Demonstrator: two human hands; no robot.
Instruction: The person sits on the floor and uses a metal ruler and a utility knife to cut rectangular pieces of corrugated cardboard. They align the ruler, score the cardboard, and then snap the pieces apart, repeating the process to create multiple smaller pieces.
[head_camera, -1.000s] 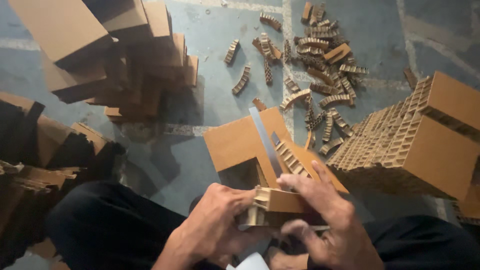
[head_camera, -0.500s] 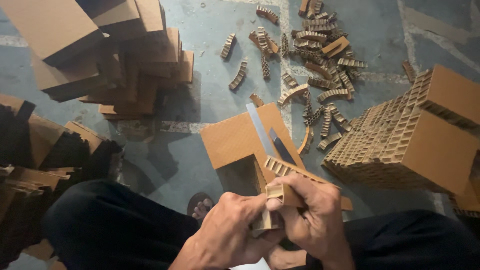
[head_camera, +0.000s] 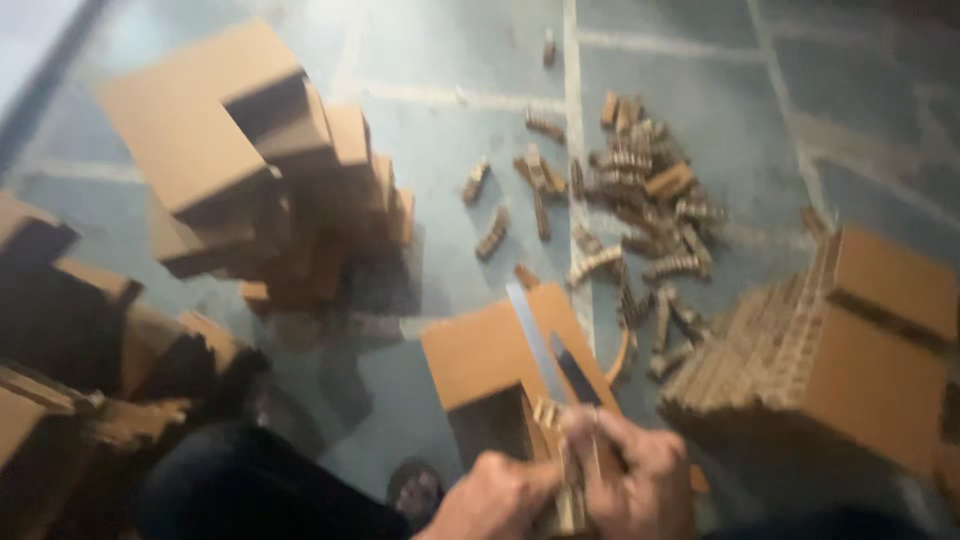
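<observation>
Gripping a small cardboard strip low in view, the left hand and right hand closed together (blurred), just below a flat cardboard block.

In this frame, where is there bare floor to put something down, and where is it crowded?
Bare floor shows between the stacked cardboard boxes and the flat cardboard sheet, and along the top above the scattered small cardboard pieces. It is crowded on the right, where those pieces run up to the large honeycomb block, and around both hands.
</observation>
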